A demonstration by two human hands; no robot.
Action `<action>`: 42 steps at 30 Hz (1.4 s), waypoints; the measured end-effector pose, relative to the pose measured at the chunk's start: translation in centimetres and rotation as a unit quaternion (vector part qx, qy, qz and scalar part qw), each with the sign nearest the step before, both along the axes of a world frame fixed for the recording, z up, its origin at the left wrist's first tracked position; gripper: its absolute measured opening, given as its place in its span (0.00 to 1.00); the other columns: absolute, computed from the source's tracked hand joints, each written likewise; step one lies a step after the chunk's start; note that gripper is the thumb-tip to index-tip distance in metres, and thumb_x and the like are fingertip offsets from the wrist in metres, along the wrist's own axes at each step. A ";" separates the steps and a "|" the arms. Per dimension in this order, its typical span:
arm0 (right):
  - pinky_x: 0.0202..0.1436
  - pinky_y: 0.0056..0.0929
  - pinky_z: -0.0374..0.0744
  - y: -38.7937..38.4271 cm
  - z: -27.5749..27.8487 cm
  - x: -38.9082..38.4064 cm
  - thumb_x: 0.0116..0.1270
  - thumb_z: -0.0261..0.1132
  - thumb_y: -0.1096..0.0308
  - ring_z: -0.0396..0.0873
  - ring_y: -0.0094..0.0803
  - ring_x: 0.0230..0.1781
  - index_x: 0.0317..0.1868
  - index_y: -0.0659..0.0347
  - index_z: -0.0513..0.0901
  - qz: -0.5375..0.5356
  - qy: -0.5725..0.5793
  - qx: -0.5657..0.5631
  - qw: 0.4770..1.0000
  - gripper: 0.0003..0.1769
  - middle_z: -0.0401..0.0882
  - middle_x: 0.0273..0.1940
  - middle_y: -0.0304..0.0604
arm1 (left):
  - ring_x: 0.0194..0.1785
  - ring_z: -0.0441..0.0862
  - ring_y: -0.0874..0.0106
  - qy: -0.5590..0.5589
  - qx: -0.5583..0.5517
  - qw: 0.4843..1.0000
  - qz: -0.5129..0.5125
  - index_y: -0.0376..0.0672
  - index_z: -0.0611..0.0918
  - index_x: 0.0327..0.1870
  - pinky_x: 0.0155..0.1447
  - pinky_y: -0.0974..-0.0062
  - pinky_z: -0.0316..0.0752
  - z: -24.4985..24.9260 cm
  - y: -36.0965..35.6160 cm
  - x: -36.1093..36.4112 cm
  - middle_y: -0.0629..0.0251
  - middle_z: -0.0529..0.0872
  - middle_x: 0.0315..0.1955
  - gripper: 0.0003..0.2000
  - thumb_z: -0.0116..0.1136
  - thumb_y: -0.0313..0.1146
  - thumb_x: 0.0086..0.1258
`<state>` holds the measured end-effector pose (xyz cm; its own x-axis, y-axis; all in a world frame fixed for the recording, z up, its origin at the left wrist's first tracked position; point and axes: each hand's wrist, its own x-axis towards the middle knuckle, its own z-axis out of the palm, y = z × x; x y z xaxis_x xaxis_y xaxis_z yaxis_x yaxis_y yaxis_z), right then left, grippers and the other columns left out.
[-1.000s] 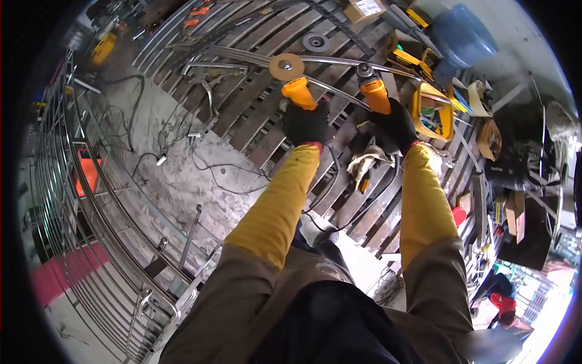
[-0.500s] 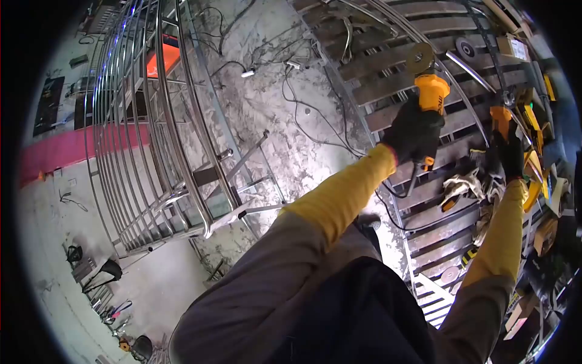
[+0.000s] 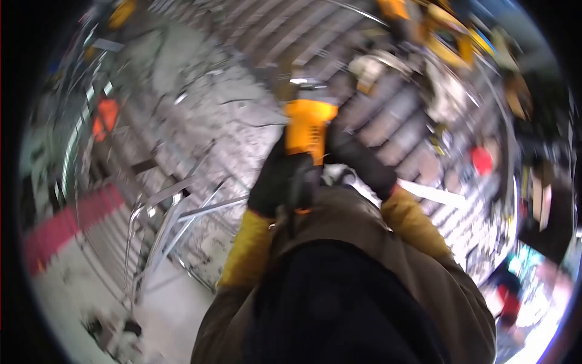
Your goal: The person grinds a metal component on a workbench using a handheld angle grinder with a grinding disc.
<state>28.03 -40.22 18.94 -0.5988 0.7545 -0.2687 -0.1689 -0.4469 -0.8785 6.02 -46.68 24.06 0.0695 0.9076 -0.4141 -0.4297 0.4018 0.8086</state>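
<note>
An orange and black angle grinder (image 3: 310, 127) is in front of my body, its disc end pointing away from me. My gloved left hand (image 3: 273, 182) is closed around the lower body of the grinder. The dark-gloved right hand (image 3: 367, 167) is against the grinder's right side, just below its head. Motion smears the right fingers, so I cannot tell whether they grip it. Yellow sleeves cover both forearms. Beyond the hands lies a slatted metal bench (image 3: 388, 130).
Pale crumpled cloth (image 3: 445, 91) and another orange tool (image 3: 394, 9) lie on the bench. Farther right is a red disc (image 3: 482, 159). A metal tube frame (image 3: 163, 224) stands on the left, near an orange-red object (image 3: 105, 118). Pink material (image 3: 73, 218) lies beyond it.
My view has swung to the right. The left hand has brought the grinder in close to my body. My right hand has left the other orange tool and come to the grinder's side.
</note>
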 end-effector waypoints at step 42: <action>0.67 0.53 0.76 -14.7 -6.3 18.5 0.67 0.72 0.62 0.80 0.53 0.63 0.60 0.51 0.86 -0.195 -0.650 0.435 0.591 0.21 0.82 0.63 0.48 | 0.32 0.80 0.77 0.220 0.067 0.970 -0.081 0.38 0.77 0.50 0.37 0.76 0.77 -4.2 -16.3 0.1 0.68 0.81 0.33 0.17 0.69 0.22 0.62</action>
